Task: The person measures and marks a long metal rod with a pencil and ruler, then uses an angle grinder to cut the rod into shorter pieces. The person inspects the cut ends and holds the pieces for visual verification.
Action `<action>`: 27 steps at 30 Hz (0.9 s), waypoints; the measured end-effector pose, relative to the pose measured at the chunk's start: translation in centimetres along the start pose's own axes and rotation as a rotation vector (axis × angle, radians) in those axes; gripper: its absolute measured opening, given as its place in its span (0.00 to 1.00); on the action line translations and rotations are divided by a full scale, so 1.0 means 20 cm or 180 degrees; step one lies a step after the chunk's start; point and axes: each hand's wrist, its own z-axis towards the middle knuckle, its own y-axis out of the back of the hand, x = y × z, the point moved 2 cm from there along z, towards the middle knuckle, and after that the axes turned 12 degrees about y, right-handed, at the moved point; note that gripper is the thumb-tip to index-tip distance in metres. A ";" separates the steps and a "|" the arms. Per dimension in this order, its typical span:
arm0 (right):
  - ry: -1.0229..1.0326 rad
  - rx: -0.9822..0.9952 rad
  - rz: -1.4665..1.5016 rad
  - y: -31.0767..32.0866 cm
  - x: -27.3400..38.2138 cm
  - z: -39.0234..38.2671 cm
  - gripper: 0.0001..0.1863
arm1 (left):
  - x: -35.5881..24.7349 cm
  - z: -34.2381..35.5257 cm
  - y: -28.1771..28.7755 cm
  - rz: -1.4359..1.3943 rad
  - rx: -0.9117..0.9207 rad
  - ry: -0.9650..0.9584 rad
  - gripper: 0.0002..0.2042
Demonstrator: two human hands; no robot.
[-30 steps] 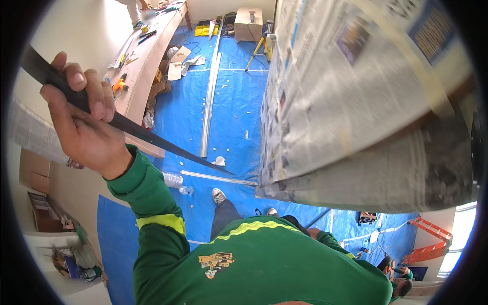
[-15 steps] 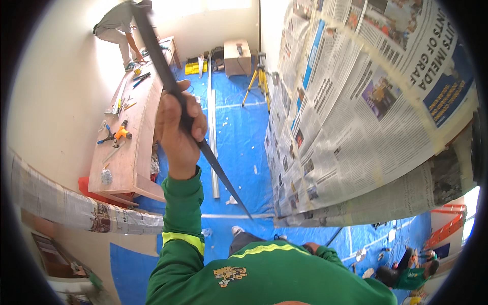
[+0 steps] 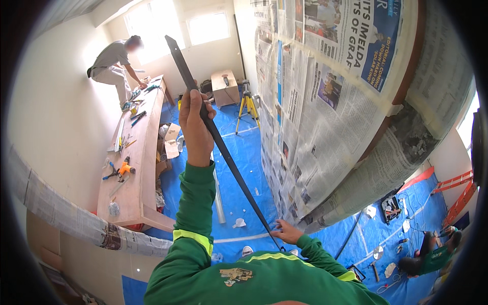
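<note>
A long black flat bar [image 3: 236,173] with small holes near its upper end slants across the view, from high on the left down to in front of my feet. My raised left hand [image 3: 195,124] is wrapped round its upper part. Close to the bar's lower end is my right hand [image 3: 287,232], its fingers stretched out and apart. Whether those fingertips touch the bar, I cannot tell. To the right stands a large surface covered in taped newspaper [image 3: 315,127].
A long wooden bench [image 3: 145,168] holds an orange drill [image 3: 125,166] and hand tools; a person [image 3: 112,66] works at its far end. A yellow tripod [image 3: 248,109] stands beyond. Another person [image 3: 432,256] and an orange ladder [image 3: 452,193] are at right. Blue sheeting [image 3: 239,203] covers the floor.
The view has tilted up. My left hand still holds the bar, which now shows its whole length. My right hand has come out beside the bar's lower end.
</note>
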 end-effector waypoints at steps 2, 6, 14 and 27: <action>0.0148 -0.0056 -0.0076 -0.06 0.09 0.14 0.48 | -0.05 0.04 0.00 -0.0084 0.0056 -0.0013 0.23; 0.0432 -0.0290 -0.0215 -0.22 0.12 0.31 0.41 | -0.12 0.14 0.03 0.0091 -0.0118 0.0036 0.28; 0.0067 -0.0688 0.0642 -0.15 -0.06 0.24 0.20 | -0.04 0.64 0.00 0.0276 -0.0261 0.0450 0.26; -0.0272 -0.2154 0.0700 0.29 0.53 -0.69 0.16 | 0.54 0.75 -0.13 0.0558 0.0722 0.1003 0.21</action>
